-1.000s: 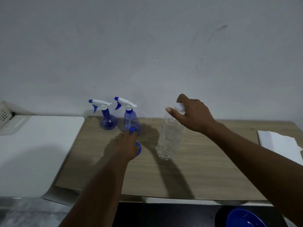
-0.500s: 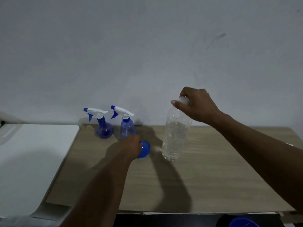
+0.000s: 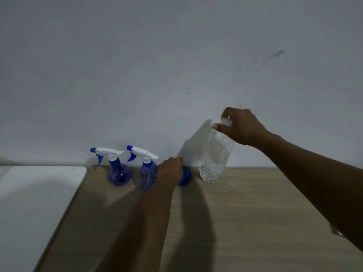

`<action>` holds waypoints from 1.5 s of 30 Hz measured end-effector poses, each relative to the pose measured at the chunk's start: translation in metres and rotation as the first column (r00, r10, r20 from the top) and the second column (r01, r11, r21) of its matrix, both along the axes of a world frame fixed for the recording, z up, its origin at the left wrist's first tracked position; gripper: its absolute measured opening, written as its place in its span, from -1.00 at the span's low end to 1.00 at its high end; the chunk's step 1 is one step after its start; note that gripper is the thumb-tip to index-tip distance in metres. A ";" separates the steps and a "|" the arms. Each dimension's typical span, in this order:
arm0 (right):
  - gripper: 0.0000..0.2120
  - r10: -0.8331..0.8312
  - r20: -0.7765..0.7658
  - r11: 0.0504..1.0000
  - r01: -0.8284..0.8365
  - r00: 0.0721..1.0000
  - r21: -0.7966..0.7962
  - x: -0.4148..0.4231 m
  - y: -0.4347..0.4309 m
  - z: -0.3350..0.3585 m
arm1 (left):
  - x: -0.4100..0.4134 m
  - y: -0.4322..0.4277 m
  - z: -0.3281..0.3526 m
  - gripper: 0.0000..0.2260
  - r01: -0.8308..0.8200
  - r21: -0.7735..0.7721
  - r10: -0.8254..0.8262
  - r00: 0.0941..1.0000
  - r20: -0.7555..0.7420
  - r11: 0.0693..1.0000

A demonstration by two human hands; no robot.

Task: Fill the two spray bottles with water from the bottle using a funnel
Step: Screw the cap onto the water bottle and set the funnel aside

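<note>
Two blue spray bottles with white trigger heads stand by the wall: a round-bellied one (image 3: 119, 174) on the left and a slimmer one (image 3: 147, 174) beside it. My left hand (image 3: 170, 171) is closed on a blue funnel (image 3: 185, 176), just right of the slimmer bottle; most of the funnel is hidden by the hand. A clear water bottle (image 3: 216, 157) stands tilted on the wooden table (image 3: 255, 209). My right hand (image 3: 240, 126) grips its white cap (image 3: 225, 122) from above.
A white board or tabletop (image 3: 35, 209) adjoins the wooden table on the left. A plain grey wall (image 3: 176, 65) rises directly behind the bottles. Long shadows of my arms fall across the wood.
The view tilted up, so everything sits lower in frame. My left hand slid the funnel right and back toward the wall. My right hand moved the water bottle closer to the wall.
</note>
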State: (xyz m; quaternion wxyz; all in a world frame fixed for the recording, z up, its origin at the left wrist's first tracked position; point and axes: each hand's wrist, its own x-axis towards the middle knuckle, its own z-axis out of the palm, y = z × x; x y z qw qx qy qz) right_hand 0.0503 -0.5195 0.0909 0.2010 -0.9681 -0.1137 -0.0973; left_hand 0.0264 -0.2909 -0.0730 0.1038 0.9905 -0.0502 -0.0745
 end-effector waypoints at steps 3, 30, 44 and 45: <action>-0.63 -0.034 -0.009 0.994 0.035 0.999 0.099 0.001 -0.003 -0.012 | 0.001 -0.004 -0.009 -0.83 -0.015 0.006 0.015 1.000 0.007 1.000; -0.62 -0.457 -0.507 0.746 0.625 0.731 0.228 -0.258 -0.106 -0.137 | -0.102 -0.089 0.005 -0.86 0.317 -0.280 -0.318 0.947 0.040 0.906; -0.67 -0.716 -0.389 0.533 0.814 0.580 0.233 -0.292 -0.335 -0.127 | -0.133 -0.322 0.011 -0.65 0.326 -0.377 -0.406 0.901 -0.156 0.867; -0.67 -0.701 -0.397 0.532 0.805 0.592 0.262 -0.284 -0.350 -0.130 | -0.133 -0.341 0.010 -0.64 0.265 -0.406 -0.363 0.913 -0.186 0.875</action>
